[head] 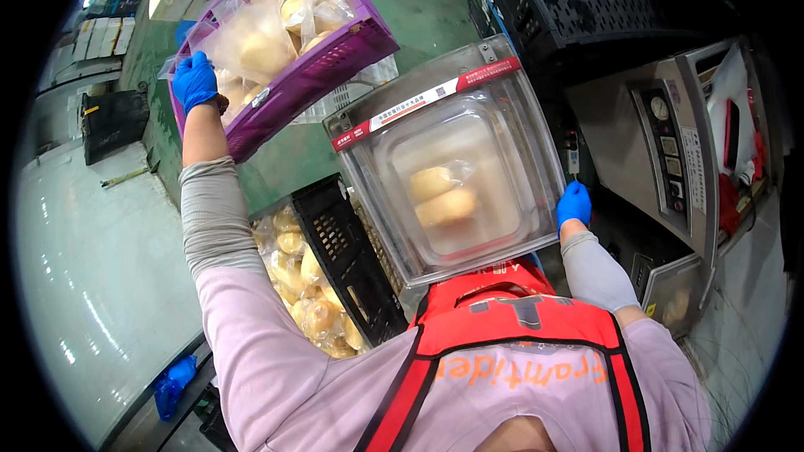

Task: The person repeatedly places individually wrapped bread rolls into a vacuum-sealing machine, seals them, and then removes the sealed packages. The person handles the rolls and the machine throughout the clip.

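Note:
At the upper left, my left hand [196, 78], in a blue glove, pinches the edge of a clear plastic bag [242, 31]. A pale root vegetable shows through the bag. Beneath it is a purple plastic crate [308, 72] with many bagged pale vegetables [295, 9]. My right hand [575, 206], also gloved in blue, is curled at the right edge of the transparent lid [461, 97] of a vacuum packing machine. Its fingertips are partly hidden, so its grip is unclear. Two pale vegetable pieces [447, 204] in clear film lie under the lid, which looks lowered.
A black plastic crate [348, 257] of bagged vegetables [314, 289] stands left of the machine. At right is a steel machine with a gauge panel [662, 144]. Black crates [590, 6] are stacked at upper right. A pale, shiny surface [94, 251] spans the left; blue plastic [174, 383] lies lower left.

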Available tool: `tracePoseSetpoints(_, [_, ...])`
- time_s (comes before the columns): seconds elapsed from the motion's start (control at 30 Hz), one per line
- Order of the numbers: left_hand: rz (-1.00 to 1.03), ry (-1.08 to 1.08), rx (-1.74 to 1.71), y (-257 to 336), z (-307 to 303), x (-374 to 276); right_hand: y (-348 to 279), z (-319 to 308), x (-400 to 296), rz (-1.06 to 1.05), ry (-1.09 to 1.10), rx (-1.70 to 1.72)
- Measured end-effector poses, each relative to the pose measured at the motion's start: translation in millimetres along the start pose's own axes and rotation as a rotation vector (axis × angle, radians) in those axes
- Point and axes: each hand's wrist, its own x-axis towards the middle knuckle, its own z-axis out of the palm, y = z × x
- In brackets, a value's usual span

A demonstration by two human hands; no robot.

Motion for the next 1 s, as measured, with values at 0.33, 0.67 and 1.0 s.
tracePoseSetpoints(0.33, [0.27,0.067,-0.667,195.6,-76.0,-112.2,-77.0,-64.9,-21.6,-0.597,0.008,0.807])
tracePoseSetpoints(0.67, [0.131,-0.247,-1.18,327.6,-87.6,-355.1,-144.1,-242.1,-156.2,-1.069,-0.321,1.274])
tracePoseSetpoints(1.0, [-0.084,-0.583,-1.278,417.9,-92.5,-571.7,92.5,-330.5,-115.0,-0.736,-0.594,1.392])
